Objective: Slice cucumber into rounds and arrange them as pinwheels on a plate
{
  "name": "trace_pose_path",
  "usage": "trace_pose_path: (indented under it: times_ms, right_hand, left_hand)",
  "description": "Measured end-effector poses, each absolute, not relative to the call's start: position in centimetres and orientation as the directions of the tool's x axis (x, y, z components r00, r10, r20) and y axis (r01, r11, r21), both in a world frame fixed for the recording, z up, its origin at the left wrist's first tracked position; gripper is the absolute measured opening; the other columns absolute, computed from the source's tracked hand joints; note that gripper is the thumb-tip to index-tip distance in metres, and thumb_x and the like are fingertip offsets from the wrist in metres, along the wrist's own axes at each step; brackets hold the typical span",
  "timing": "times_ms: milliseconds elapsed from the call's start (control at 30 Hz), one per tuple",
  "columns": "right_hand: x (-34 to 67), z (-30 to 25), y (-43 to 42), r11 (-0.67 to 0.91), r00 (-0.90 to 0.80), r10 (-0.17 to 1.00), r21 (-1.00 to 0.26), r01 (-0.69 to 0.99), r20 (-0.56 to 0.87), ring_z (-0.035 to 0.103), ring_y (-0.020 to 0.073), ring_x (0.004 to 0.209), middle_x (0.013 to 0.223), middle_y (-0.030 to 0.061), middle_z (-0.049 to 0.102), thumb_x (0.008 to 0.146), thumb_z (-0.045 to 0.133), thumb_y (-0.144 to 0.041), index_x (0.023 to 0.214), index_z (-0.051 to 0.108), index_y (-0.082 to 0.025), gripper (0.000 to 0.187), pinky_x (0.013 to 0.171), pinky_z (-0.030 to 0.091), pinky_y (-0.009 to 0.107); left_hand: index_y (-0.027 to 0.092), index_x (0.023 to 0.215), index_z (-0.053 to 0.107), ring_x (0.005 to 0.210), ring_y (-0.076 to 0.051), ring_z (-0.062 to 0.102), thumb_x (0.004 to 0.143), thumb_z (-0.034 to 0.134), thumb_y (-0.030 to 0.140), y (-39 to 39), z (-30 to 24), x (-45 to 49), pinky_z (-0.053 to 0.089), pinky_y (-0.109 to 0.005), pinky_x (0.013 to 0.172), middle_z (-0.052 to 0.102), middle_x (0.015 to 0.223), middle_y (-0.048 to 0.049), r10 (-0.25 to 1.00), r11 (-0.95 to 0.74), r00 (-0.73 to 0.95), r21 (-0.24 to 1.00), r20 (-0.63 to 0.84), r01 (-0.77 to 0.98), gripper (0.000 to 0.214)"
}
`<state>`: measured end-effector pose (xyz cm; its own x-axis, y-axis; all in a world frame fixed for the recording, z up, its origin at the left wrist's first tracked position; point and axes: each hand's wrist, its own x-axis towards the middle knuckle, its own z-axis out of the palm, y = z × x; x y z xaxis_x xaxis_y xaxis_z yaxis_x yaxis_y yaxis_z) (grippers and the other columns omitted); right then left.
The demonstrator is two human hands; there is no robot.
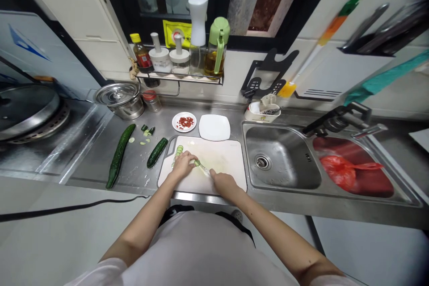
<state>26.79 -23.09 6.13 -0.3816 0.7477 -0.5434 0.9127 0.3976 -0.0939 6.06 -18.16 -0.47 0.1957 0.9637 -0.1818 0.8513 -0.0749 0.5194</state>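
Observation:
My right hand point(225, 183) is closed around the handle of a small knife point(203, 169), its blade pointing left over the white cutting board point(228, 156). At the blade's tip a green cucumber piece point(197, 162) shows by the fingertips of my left hand point(183, 164), which is closed on it. The palm hides part of that piece. Just beyond my left hand, several cucumber slices point(179, 148) lie in a row on the board. A shorter length of cucumber point(157, 152) rests at the board's left edge, and a long whole cucumber point(120, 156) lies farther left on the steel counter.
Behind the board stand a small plate point(174, 121) of chopped red bits and a white dish point(214, 127). Cucumber scraps point(145, 130) lie near a steel pot point(120, 103). The sink point(284, 161) is on the right, a covered pan point(30, 107) far left. Condiments line a wall rack point(187, 78).

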Motion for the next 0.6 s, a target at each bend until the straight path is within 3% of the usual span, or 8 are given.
trace_pose_path:
  times_ms: [600]
  right_hand:
    - [27.7,6.4,-24.3,0.392,-0.381,0.755,-0.098,0.915,-0.534,0.068,0.0234,0.094,0.1,0.0161,0.07,0.091,0.035,-0.008,0.123,0.044,-0.015,0.034,0.075,0.05,0.032]
  left_hand:
    - [0.031,0.109,0.071,0.111,-0.026,0.052,0.085,0.064,0.03,-18.4,0.4,6.2,0.034,-0.041,0.101,0.063,0.11,-0.0046,0.96,-0.066,0.189,0.493,-0.205,0.867,0.025]
